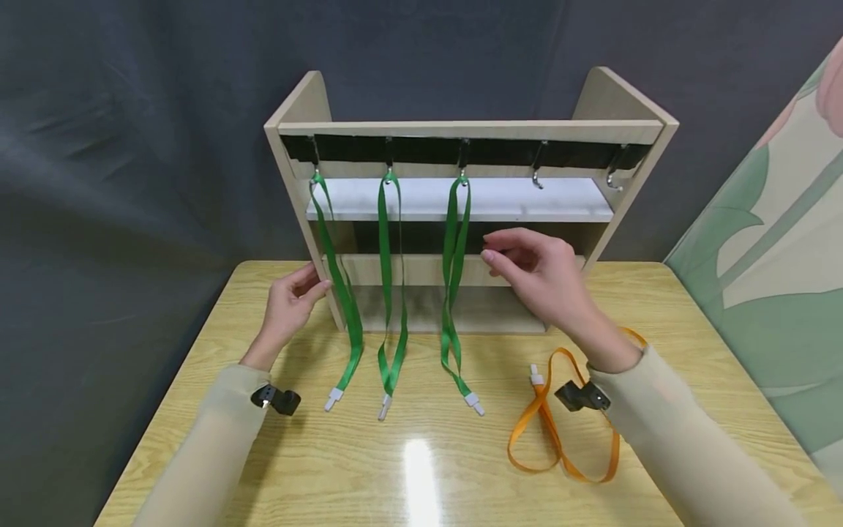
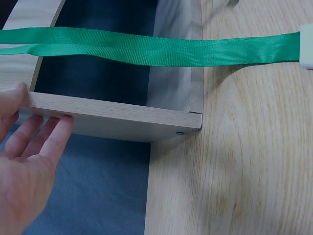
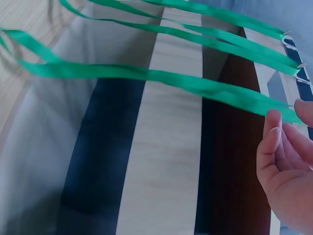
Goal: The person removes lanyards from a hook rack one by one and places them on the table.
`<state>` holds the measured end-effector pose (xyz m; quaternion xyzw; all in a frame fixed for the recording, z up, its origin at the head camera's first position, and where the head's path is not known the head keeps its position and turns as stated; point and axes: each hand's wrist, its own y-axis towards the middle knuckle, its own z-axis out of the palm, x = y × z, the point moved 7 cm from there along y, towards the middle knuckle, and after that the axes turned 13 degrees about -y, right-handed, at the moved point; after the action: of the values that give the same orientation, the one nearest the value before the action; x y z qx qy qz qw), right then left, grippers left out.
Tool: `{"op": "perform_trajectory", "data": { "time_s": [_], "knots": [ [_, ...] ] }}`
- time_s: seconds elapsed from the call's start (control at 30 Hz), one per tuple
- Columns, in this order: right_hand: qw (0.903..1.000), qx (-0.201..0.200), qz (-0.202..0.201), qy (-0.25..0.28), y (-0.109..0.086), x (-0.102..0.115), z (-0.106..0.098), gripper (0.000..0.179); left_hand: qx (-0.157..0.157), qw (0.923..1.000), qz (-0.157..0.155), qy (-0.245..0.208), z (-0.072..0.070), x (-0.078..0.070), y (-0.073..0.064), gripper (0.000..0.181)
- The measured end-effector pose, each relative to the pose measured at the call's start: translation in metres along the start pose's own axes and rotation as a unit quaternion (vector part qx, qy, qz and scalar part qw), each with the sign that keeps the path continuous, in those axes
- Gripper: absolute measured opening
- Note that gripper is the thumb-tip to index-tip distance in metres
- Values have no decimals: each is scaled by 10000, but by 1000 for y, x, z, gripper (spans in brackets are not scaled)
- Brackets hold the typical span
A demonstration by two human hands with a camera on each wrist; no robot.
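Three green lanyards, the left one (image 1: 345, 300), the middle one (image 1: 385, 256) and the third (image 1: 451, 285), hang by their loops from hooks on a wooden rack (image 1: 474, 130). White clips dangle at their lower ends. My left hand (image 1: 293, 300) grips the rack's left side panel (image 2: 117, 107), thumb on the front edge and fingers on the outer face. Just right of the third lanyard, my right hand (image 1: 536, 267) is raised in front of the rack. Its fingers are loosely bent, thumb and forefinger slightly apart, with nothing held between them in the head view.
Two bare hooks, one (image 1: 538, 176) and another (image 1: 614, 179), are at the rack's right. An orange lanyard (image 1: 540, 395) lies looped on the wooden table (image 1: 349, 468), partly under my right forearm. Dark cloth (image 1: 448, 58) hangs behind; a floral panel (image 1: 770, 271) borders the right.
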<state>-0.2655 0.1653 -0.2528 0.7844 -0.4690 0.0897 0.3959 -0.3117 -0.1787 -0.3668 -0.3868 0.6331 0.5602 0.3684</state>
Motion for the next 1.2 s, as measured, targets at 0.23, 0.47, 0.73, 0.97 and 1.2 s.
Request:
{"op": "perform_trajectory", "data": {
  "time_s": [0.23,0.47,0.73,0.97,1.2],
  "knots": [
    [9986,-520,89,47,17,11,1,29,-36,9998,41,-180,-1,-8,-2,35],
    [9970,-689,178,310,32,21,2,34,-35,9997,72,-219,-2,-5,-2,35],
    [9965,-567,285,549,45,25,2,30,25,9999,58,-117,1,-8,-2,36],
    [9962,-520,368,602,50,24,1,28,50,9999,28,-141,1,-7,-2,36],
    [9958,-568,409,589,54,25,1,26,75,9997,148,-158,2,-9,-2,35]
  ]
}}
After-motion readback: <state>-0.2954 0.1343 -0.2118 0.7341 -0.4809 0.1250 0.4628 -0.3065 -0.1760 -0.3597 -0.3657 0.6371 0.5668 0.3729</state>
